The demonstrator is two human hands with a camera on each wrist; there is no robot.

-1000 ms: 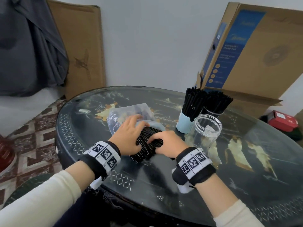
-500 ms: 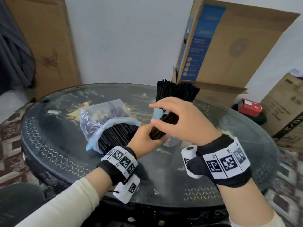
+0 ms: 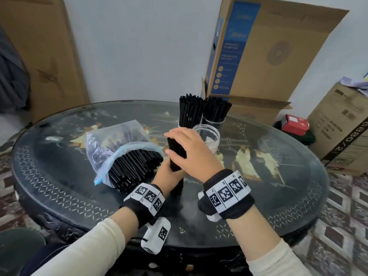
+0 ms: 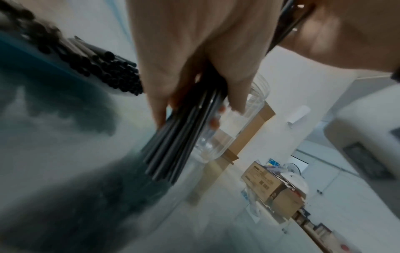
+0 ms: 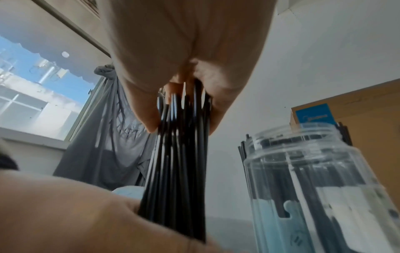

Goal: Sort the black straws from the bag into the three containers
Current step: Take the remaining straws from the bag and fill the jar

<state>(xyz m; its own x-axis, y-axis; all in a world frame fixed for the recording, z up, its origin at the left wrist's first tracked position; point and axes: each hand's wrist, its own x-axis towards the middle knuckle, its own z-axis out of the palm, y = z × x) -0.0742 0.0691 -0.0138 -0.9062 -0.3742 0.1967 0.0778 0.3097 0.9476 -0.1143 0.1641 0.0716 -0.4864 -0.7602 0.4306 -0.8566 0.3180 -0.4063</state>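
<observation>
1. Gripping a bundle of black straws (image 3: 176,156) with both hands; bundle stands upright, lower ends on the glass tabletop (image 3: 278,206).
2. Left hand (image 3: 169,176): fingers curled round the lower half of the bundle, closed tight on it. Wrist view shows fingers (image 4: 236,89) wrapped across the straws.
3. Right hand (image 3: 193,154): cupped over the top of the bundle, thumb and fingers curled round the upper ends and holding them.
4. Plastic bag (image 3: 111,144) lies on its side to the left of the hands, mouth toward the near edge, packed with more black straws (image 3: 135,166).
5. Empty clear jar (image 3: 209,136) stands just right of and beyond the bundle, near but apart.
6. Farther back: a second clear jar (image 3: 214,122) full of straws, and beside it on the left another upright stand of straws (image 3: 189,112); its container is hidden behind the right hand.
7. Cardboard box (image 3: 268,52) beyond the table at far right.
</observation>
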